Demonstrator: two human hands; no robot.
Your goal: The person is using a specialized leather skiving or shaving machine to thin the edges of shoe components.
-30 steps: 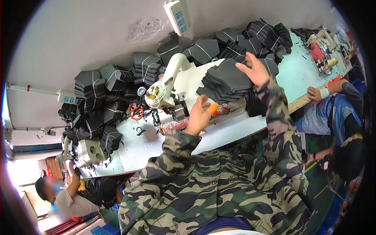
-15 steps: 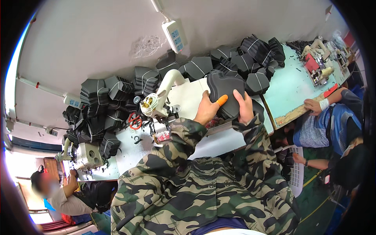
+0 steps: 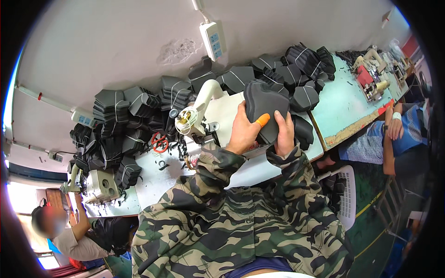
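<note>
While the thumb of the left hand (image 3: 242, 133), which wears an orange cover (image 3: 263, 120), presses on the face of a stack of dark pieces (image 3: 265, 103), its other fingers go around the left edge and are partly hidden, so I cannot tell how close together they lie. At the opposite edge, the right hand (image 3: 284, 134) puts its thumb on the same face, with its fingers bent along the side. So the stack is squeezed between both hands, tilted, to the right of the arm of the white sewing machine (image 3: 207, 99); whether it touches the machine, I cannot tell. Both sleeves (image 3: 218, 167) have a camouflage pattern. White thread (image 3: 186, 119) hangs in a coil on the sewing machine, and to its left red-handled scissors (image 3: 160, 142) lie on the table (image 3: 153, 185) near black scraps (image 3: 162, 165). Behind the sewing machine and on both its sides are dark bundles (image 3: 111, 106), tied with white bands. Above it, a power strip (image 3: 212, 41) is on the wall (image 3: 120, 51). Far to its left sits one person (image 3: 83, 241); far to its right, another person (image 3: 394, 139).
</note>
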